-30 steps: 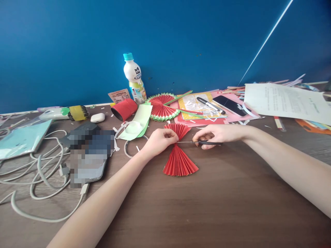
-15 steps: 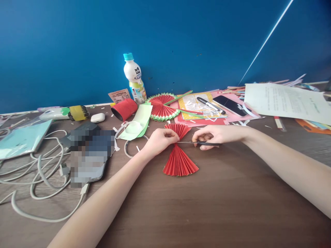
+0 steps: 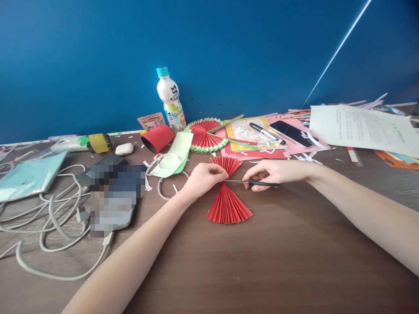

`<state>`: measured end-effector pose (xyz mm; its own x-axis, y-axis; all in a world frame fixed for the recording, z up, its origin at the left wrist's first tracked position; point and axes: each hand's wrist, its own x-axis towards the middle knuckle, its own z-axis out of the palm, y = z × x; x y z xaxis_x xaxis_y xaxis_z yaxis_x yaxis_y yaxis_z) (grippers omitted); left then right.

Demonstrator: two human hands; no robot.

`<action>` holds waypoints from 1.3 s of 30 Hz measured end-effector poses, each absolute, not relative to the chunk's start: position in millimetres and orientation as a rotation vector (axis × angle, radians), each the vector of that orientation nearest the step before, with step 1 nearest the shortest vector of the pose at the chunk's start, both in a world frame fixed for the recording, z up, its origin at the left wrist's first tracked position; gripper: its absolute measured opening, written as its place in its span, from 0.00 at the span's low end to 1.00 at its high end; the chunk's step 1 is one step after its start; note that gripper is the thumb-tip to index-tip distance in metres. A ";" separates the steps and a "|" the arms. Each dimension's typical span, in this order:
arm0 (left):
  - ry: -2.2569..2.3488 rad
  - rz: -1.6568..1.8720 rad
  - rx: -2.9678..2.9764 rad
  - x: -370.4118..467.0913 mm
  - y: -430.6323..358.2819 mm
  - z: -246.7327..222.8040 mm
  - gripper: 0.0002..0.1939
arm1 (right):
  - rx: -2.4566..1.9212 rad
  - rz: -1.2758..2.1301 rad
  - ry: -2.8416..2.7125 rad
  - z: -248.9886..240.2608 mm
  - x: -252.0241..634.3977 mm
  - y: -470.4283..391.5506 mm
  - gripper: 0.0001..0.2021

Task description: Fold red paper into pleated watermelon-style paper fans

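Observation:
A red pleated paper fan (image 3: 228, 206) lies on the table, pinched at its middle and spread at both ends like a bow tie. My left hand (image 3: 207, 178) is closed on its narrow middle from the left, fingertips pressed together. From the right, my right hand (image 3: 266, 173) grips a pair of scissors (image 3: 266, 183) with dark handles. The blades point left and reach the fan's middle, by my left fingertips. Whether the blade tips touch the paper, I cannot tell.
Behind the fan lies a round red-and-green paper rosette (image 3: 207, 141), beside a bottle (image 3: 170, 100). A marker (image 3: 266, 133) and a phone (image 3: 293, 133) rest on papers at the right. Charging cables (image 3: 49, 218), a second phone (image 3: 118, 196) and an earbud case (image 3: 124, 149) occupy the left.
Almost nothing differs. Both hands, the fan and the scissors keep their places, with only a very slight shift in the whole view.

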<state>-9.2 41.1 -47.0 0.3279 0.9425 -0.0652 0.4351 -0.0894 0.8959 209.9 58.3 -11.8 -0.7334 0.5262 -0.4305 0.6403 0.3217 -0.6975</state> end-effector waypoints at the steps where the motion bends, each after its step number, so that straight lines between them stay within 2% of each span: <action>1: 1.252 0.707 1.688 -9.0 40.9 -46.9 0.07 | 1.087 -1.386 2.450 -12.1 210.1 58.4 0.20; 18: 1.250 0.714 1.658 -8.2 40.1 -46.3 0.08 | 1.080 -1.392 2.437 -13.0 212.0 60.0 0.19; 25: 1.228 0.930 1.498 -9.6 40.6 -48.3 0.08 | 1.180 -1.346 2.442 -2.5 231.3 67.1 0.21; 29: 1.217 1.038 1.367 -8.5 40.8 -50.4 0.08 | 1.558 -1.149 2.547 0.2 242.4 76.5 0.25; 33: 1.203 1.043 1.339 -8.4 41.7 -52.2 0.09 | 1.987 -0.753 2.531 -7.3 249.9 87.6 0.27; 39: 1.278 1.028 1.436 -9.2 41.6 -50.6 0.09 | 2.043 -0.273 2.496 -17.6 254.4 91.4 0.26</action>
<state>-9.2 41.6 -50.6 0.1101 0.9939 0.0079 0.2200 -0.0321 0.9750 254.4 91.4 -17.6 -0.2006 0.9791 -0.0328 0.9630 0.1910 -0.1901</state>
